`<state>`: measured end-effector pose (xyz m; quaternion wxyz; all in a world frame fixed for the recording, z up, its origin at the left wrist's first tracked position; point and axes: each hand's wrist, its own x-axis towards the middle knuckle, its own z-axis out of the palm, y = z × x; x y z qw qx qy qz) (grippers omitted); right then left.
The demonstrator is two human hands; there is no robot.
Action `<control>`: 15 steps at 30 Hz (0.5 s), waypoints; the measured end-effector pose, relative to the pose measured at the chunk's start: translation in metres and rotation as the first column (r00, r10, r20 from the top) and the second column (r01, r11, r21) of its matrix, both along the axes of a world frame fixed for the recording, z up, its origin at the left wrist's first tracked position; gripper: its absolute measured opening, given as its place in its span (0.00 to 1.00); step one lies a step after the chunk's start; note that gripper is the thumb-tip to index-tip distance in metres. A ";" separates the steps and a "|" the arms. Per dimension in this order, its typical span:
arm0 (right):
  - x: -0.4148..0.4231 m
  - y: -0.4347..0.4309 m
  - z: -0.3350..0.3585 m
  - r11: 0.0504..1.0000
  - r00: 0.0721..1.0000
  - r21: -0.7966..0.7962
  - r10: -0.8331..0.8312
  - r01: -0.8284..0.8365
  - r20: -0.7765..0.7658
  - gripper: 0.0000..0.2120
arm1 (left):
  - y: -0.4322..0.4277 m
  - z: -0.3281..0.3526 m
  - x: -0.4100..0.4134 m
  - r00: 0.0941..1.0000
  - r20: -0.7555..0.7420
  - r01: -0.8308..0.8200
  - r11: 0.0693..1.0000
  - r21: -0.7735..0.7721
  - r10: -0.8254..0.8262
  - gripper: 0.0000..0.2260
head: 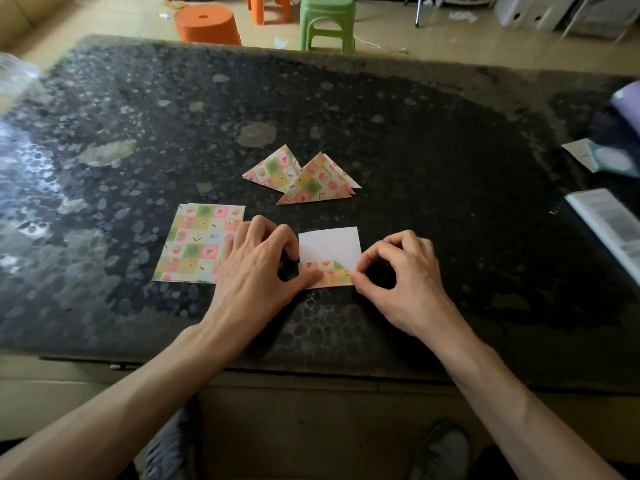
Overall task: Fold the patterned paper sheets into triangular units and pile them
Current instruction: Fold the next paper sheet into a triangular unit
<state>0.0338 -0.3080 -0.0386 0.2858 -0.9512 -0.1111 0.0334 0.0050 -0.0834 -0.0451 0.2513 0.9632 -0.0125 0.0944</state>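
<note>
dark speckled table (381, 133), head view: the sheet (329, 251) lies white side up near the front edge, mid-fold. left hand (256, 268), fingers curled, thumb pinning its patterned strip; right hand (398, 275) pinches the near right corner. next, i'd say: crease it flat, then onto the triangles (304, 178) beyond; spare stack (197, 244) waits left.

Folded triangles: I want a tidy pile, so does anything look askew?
Yes. The folded triangles sprawl: one lies left, the rest fan out across its right edge instead of stacking squarely. Nothing looks torn.
</note>
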 end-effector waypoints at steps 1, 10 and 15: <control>0.000 0.000 0.000 1.000 1.000 -0.002 0.003 -0.003 -0.004 0.07 | 0.000 -0.001 0.000 1.000 -0.005 0.002 1.000 0.005 -0.002 0.19; 0.001 -0.002 0.003 1.000 0.997 -0.009 0.018 -0.019 -0.076 0.04 | 0.003 -0.005 0.005 0.990 -0.026 0.138 0.990 0.006 -0.137 0.14; 0.001 -0.001 0.003 1.000 0.997 0.005 0.008 -0.008 -0.073 0.04 | 0.004 -0.006 0.007 0.975 -0.033 0.219 0.976 0.021 -0.218 0.12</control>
